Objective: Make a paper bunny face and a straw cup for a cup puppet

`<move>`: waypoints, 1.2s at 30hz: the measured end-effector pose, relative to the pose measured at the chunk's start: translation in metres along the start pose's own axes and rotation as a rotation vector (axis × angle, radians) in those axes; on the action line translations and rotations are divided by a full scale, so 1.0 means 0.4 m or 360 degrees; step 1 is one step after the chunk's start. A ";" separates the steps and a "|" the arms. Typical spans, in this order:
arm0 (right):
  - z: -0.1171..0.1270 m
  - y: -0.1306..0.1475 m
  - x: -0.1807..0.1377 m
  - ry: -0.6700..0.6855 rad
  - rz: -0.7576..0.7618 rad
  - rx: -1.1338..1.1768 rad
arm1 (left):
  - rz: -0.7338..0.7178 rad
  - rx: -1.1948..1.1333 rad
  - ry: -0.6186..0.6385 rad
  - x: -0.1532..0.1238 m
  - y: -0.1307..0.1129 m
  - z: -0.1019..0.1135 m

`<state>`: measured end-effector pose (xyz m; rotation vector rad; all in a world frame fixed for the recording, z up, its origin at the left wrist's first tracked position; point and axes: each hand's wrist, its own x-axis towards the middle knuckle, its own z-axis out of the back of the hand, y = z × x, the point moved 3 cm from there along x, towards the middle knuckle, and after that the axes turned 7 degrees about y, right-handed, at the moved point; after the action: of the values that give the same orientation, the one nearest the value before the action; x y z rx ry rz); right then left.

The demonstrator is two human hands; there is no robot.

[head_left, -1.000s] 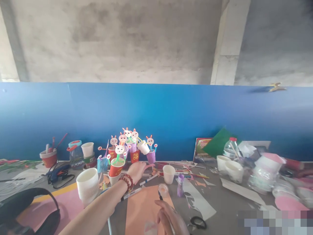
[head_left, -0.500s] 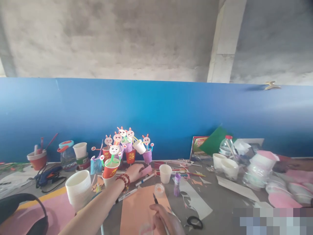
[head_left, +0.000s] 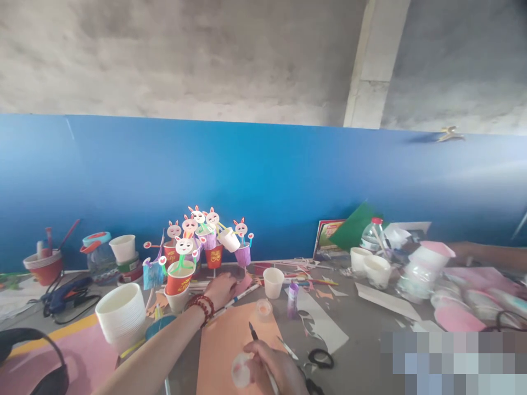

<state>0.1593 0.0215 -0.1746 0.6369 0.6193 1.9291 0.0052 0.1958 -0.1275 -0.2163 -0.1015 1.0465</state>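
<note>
My left hand (head_left: 220, 291), with a red beaded bracelet at the wrist, reaches forward over the desk. Its fingertips close on a small pink piece (head_left: 244, 284), apparently paper. Behind it stand several rabbit figures on paper cups, among them a red cup (head_left: 179, 282) with a white rabbit face. In my right hand (head_left: 278, 365) is a pen (head_left: 252, 331), its dark tip pointing up and away. That hand is over an orange sheet (head_left: 218, 351), beside a pale round disc (head_left: 241, 368). A second small round piece (head_left: 264, 310) lies at the sheet's far edge.
A stack of white paper cups (head_left: 121, 315) stands left, near dark headphones (head_left: 57, 356). One white cup (head_left: 273, 283) and a purple glue stick (head_left: 292, 299) stand ahead. Scissors (head_left: 321, 359) lie right. Paper scraps and a bottle (head_left: 373, 233) are farther off.
The view has shifted slightly. The pink piece at my left fingertips is now tilted differently. My right hand still holds the pen, and the pale disc beside it shows more fully.
</note>
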 end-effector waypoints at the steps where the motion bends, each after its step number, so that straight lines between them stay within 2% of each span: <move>1: 0.009 0.014 -0.004 0.0065 -0.0023 0.0027 | -0.0001 0.0024 0.0008 -0.002 0.001 -0.003; 5: 0.037 0.051 -0.015 0.0069 -0.0062 0.0087 | -0.0023 0.0076 -0.0020 -0.010 0.010 0.002; 10: 0.033 0.048 -0.017 0.0077 -0.0036 0.0187 | -0.0061 0.0083 0.0070 -0.026 0.021 0.014; 13: 0.021 0.033 -0.014 0.0077 -0.0056 0.0244 | -0.0062 0.0060 0.0075 -0.032 0.019 0.014; 19: -0.022 -0.031 0.006 0.0027 -0.0194 0.0179 | -0.0090 -0.0115 -0.0064 -0.026 -0.002 0.017; 23: -0.043 -0.077 0.025 0.0097 -0.0216 0.0094 | -0.0160 -0.0300 -0.0172 -0.043 -0.008 0.068; 26: -0.035 -0.075 0.026 0.0049 -0.0221 0.0105 | -0.0183 -0.0406 -0.0303 -0.092 0.012 0.136; 30: 0.003 -0.001 0.001 0.0061 -0.0108 0.0168 | -0.0142 -0.0454 -0.0483 -0.200 0.058 0.212; 33: 0.037 0.048 -0.017 -0.0077 -0.0058 0.0195 | -0.0077 -0.0427 -0.0580 -0.287 0.083 0.238; 36: 0.032 0.031 -0.008 -0.0114 -0.0045 0.0233 | -0.0037 -0.0342 -0.0624 -0.353 0.088 0.245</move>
<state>0.1610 0.0154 -0.1577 0.7818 0.7252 1.8383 -0.1133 0.1028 -0.0370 -0.2010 -0.5710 1.0443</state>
